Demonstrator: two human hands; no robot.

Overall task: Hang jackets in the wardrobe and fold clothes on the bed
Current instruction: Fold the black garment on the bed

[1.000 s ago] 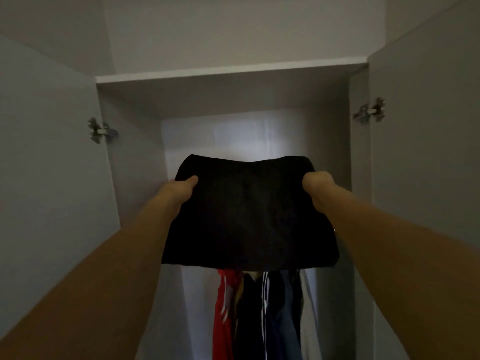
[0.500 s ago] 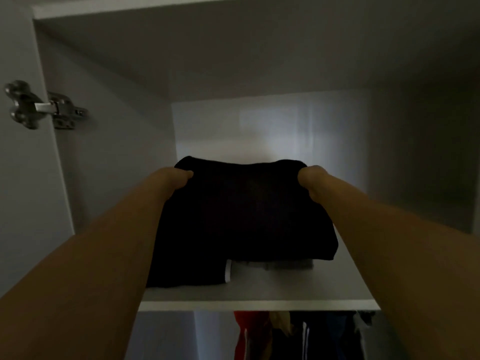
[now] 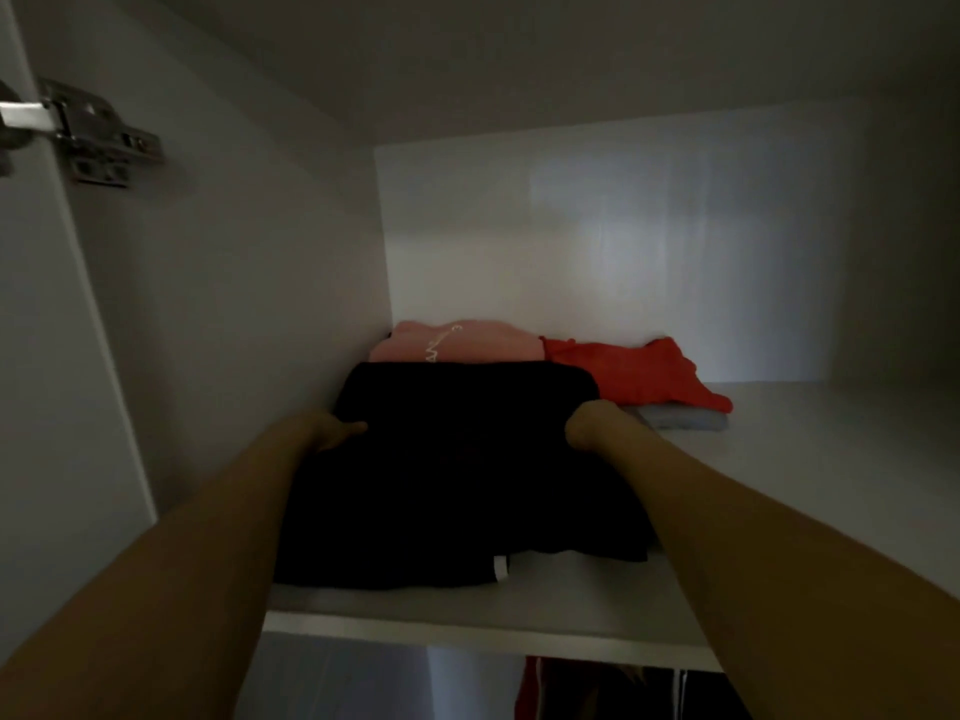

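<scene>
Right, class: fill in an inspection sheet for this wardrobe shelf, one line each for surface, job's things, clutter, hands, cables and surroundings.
Surface: white shelf, dimly lit.
Job's things: folded black garment lying on the shelf, near the front edge.
Clutter: pink top behind it; red garment on a grey one.
Hands: left hand and right hand each grip a side of the black garment.
Cables: nothing seen.
Surroundings: door hinge at left; hanging clothes below.
</scene>
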